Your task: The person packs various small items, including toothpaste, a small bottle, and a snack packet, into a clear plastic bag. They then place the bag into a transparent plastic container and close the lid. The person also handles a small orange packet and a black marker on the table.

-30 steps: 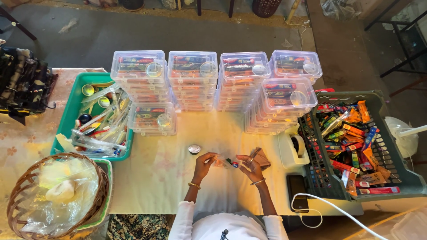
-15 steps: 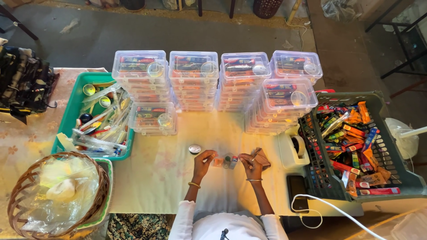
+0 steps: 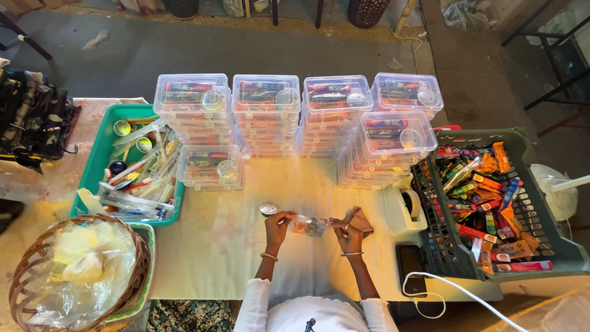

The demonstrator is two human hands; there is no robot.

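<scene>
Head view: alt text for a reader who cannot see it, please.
Seen from above, a person's left hand and right hand hold a small clear packet over a table. Stacks of clear lidded boxes stand behind, between a green tray and a dark crate of wrapped items.

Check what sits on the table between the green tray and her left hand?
Head view: a small round silver lid lies on the tablecloth between the green tray and the left hand, close to the hand; otherwise bare cloth.

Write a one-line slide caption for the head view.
Both hands, left hand and right hand, hold a small clear packet over a table beside stacked clear boxes.
</scene>
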